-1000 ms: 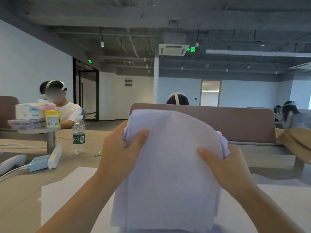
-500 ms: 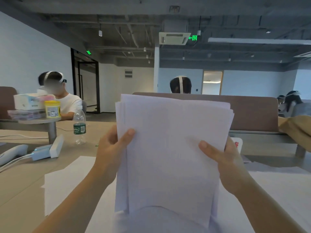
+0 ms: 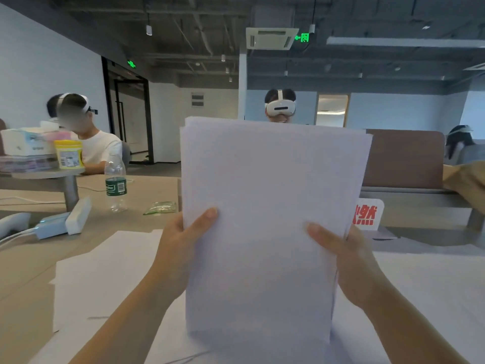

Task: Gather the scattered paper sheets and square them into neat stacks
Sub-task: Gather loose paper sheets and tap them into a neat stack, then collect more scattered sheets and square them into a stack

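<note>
The room was bounded by pale walls (image 3: 39, 69). The dark exposed ceiling (image 3: 183, 11) was fitted with an air-conditioning unit (image 3: 271, 38), a strip light (image 3: 404, 42) and a green exit sign (image 3: 303, 37). A black-framed doorway (image 3: 131, 114) was set at left.

Only one text you can read for sure: a red "然" on the white card (image 3: 368, 215) toward the worktop's (image 3: 31, 258) far edge. The character left of it is cut off by your paper stack (image 3: 262, 232). The green exit sign (image 3: 302, 37) on the ceiling shows a left arrow plus a pictogram. The second exit sign (image 3: 131, 64), further left, is too small to read. The water bottle (image 3: 116, 183), far left of the worktop, has a green label with a white code-like patch, print illegible. The yellow tub (image 3: 68, 153) label and tissue box (image 3: 23, 141) print are illegible.
</note>
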The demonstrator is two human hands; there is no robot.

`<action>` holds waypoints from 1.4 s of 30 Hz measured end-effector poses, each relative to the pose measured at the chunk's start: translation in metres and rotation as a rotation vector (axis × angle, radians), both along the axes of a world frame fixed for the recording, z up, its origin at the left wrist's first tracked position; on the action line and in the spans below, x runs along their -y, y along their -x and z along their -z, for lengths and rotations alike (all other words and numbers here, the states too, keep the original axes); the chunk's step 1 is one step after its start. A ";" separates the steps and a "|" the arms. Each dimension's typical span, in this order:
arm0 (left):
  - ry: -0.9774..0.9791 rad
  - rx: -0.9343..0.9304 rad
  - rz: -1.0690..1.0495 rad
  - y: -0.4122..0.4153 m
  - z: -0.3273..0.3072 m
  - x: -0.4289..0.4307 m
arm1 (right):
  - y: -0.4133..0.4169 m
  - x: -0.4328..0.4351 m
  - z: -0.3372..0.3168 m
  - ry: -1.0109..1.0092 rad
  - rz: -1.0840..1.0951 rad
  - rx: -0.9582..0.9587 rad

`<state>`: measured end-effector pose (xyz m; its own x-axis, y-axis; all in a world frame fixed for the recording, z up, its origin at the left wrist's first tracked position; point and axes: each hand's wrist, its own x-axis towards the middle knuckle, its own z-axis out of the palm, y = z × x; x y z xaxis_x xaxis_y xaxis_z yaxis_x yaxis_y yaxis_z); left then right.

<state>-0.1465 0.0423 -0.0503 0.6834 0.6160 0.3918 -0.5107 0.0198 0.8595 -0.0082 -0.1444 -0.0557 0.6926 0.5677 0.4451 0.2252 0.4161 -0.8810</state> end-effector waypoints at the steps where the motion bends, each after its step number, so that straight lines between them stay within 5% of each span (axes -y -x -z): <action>1: 0.010 0.013 0.013 -0.001 0.002 0.002 | 0.002 -0.001 0.003 0.030 0.023 0.010; 6: -0.035 0.138 -0.049 -0.001 -0.005 0.003 | 0.003 -0.002 -0.003 0.002 0.121 0.088; 12: -0.161 -0.015 -0.124 -0.001 0.020 -0.009 | -0.004 0.007 0.007 -0.066 0.258 0.000; 18: -0.125 0.093 0.004 -0.002 0.020 0.004 | 0.006 -0.002 0.011 -0.007 0.252 0.095; 23: -0.088 -0.045 -0.026 -0.002 0.031 -0.002 | 0.004 -0.004 0.014 0.032 0.275 0.099; 30: -0.523 -0.378 -0.527 -0.002 0.016 0.001 | 0.007 -0.002 0.006 0.056 0.206 -0.048; 33: -0.539 -0.632 -0.510 0.000 0.022 -0.031 | -0.003 0.000 0.009 0.270 0.296 -0.133; 36: -0.537 -1.026 -0.500 0.003 0.048 -0.059 | -0.026 0.007 0.037 1.165 0.656 0.153; 38: -0.571 -1.198 -0.462 0.004 0.060 -0.064 | -0.033 0.011 0.060 1.600 0.600 0.202; 42: -0.499 -1.203 -0.334 0.002 0.059 -0.054 | -0.036 0.008 0.066 1.442 0.507 0.127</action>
